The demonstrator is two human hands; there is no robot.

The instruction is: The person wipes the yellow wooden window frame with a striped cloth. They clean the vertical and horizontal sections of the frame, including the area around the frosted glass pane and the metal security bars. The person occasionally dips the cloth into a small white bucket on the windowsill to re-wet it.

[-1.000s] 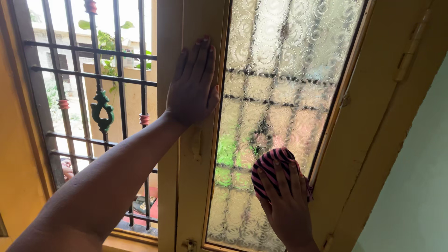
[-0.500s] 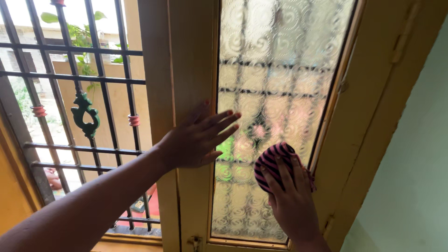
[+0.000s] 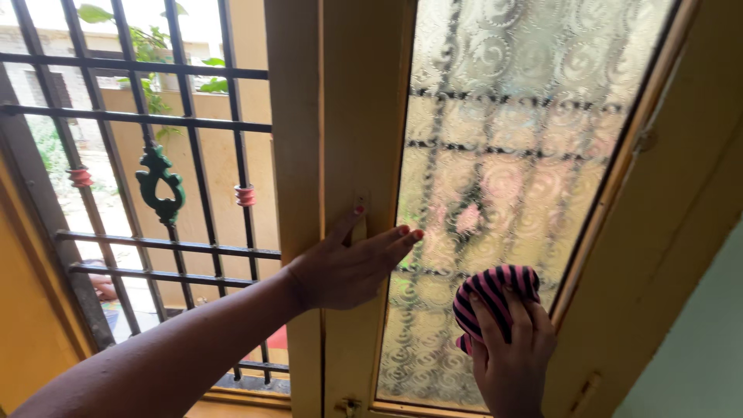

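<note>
I see my left hand [image 3: 348,267] spread flat, fingers extended, braced on the yellow window frame [image 3: 348,139]. My right hand [image 3: 511,348] is curled around a pink-and-black striped cloth [image 3: 491,294], pressing it against the lower patterned glass pane [image 3: 511,131].

Lit from outside, by daylight through the barred opening [image 3: 147,178] and the patterned glass pane [image 3: 503,178]. Blown out to near white at the top left, behind the leaves [image 3: 147,46]. Glowing softly across the glass, with the bars behind reduced to dark, smeared bands. Warm and fairly bright on the yellow frame [image 3: 348,116]. Backlit and rather dark on the left forearm [image 3: 178,340], shaded on the back of the right hand [image 3: 511,356]. Sharp on the left hand [image 3: 348,267] and striped cloth [image 3: 491,298]. Slightly tilted overall, lines leaning towards the right edge.
</note>
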